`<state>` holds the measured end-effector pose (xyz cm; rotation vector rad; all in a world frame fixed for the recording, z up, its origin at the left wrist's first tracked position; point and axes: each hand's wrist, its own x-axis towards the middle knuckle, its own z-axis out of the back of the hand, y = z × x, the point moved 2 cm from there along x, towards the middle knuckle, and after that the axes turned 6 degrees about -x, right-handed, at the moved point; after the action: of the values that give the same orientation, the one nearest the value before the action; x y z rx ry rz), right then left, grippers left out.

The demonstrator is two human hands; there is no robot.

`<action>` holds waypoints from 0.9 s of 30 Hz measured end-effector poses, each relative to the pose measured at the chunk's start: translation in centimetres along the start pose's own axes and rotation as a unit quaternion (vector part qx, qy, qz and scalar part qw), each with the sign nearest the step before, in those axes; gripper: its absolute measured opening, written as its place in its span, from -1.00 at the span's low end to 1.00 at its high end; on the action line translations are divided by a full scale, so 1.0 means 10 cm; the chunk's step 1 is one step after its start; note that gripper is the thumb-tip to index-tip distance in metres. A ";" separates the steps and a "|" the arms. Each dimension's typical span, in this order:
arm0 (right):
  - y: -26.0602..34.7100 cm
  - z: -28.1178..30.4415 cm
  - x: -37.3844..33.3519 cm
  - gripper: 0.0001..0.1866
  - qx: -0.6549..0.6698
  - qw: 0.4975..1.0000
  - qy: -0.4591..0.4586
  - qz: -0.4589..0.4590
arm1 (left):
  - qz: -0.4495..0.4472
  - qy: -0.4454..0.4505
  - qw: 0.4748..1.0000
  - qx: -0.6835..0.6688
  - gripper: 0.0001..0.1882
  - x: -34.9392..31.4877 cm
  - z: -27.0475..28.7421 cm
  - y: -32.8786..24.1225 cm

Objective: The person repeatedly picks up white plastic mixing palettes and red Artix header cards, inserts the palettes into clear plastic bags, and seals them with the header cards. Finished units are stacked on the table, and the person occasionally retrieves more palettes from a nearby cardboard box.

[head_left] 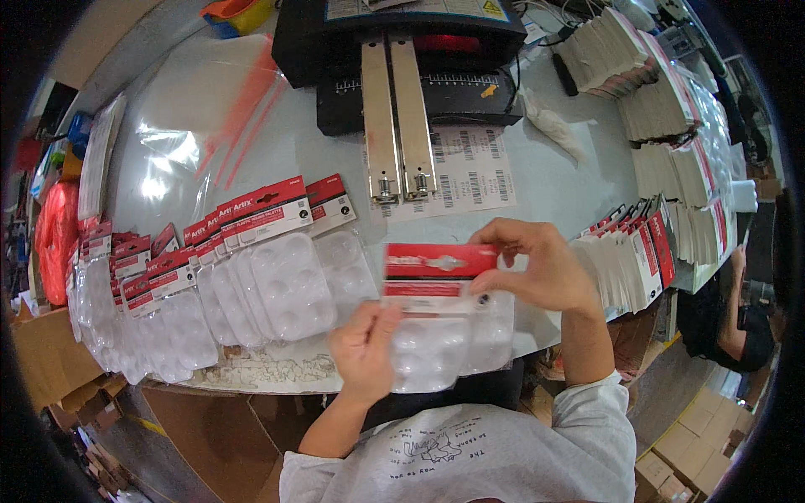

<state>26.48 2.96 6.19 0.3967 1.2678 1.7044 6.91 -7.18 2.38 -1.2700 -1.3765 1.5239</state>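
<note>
Between my hands is a packaged paint palette (426,356), a white plastic tray with round wells in a clear bag under a red and white header card (428,287). My left hand (366,348) is closed at the card's lower left corner. At the card's right end, my right hand (537,267) grips it between thumb and fingers. A second white palette (490,337) shows partly behind the held one; whether it is also held I cannot tell. Nearest on the left, a row of overlapping packaged palettes (289,285) lies on the table, red cards toward the far side.
A black machine (398,54) with two metal rails (391,126) stands at the far middle, above a sheet of barcode labels (474,168). Stacked header cards (625,260) fill the right side. Clear plastic film (189,109) covers the far left. A person (738,327) is at far right.
</note>
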 end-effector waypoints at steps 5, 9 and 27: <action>-0.19 -0.10 -0.10 -0.83 0.187 0.971 0.071 -0.134 | -0.025 -0.059 0.996 -0.066 -0.79 0.07 0.04 0.08; -0.24 -0.17 -0.21 -0.85 0.248 0.964 0.033 -0.089 | -0.029 -0.064 0.993 -0.090 -0.78 0.05 0.06 0.07; -0.50 -0.46 0.56 -0.86 0.325 0.926 -0.161 -0.102 | -0.075 -0.064 0.994 0.037 -0.65 0.96 -0.04 0.38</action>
<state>22.85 5.04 -1.57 0.8631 1.5378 0.9561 5.12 1.31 -3.24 -1.0160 -1.4476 1.5597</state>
